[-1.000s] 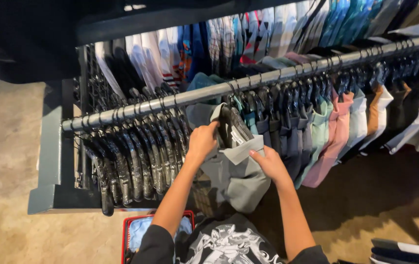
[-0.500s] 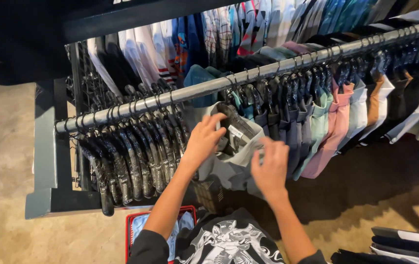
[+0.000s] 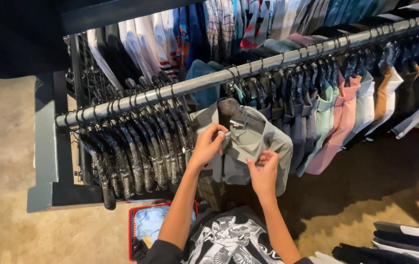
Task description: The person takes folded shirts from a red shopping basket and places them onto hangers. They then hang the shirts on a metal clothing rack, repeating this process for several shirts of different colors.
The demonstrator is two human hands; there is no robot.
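Both hands grip a grey shirt (image 3: 248,151) on a hanger (image 3: 236,113): left hand (image 3: 208,145) pinching its collar, right hand (image 3: 264,171) nearer, pinching the front, below a metal rail (image 3: 195,84).

— Where are the arms?

— Both bare forearms reach up and forward from the bottom of the view, elbows low, converging slightly.

— And the left hand (image 3: 208,145)?

— Raised higher, wrist bent, fingers curled in a pinching grip, thumb towards the right.

— The right hand (image 3: 264,171)?

— Lower and just beside it, back of the hand facing the camera, fingers bent inward, fingertips closed in a light grip. The hands are near but not touching.
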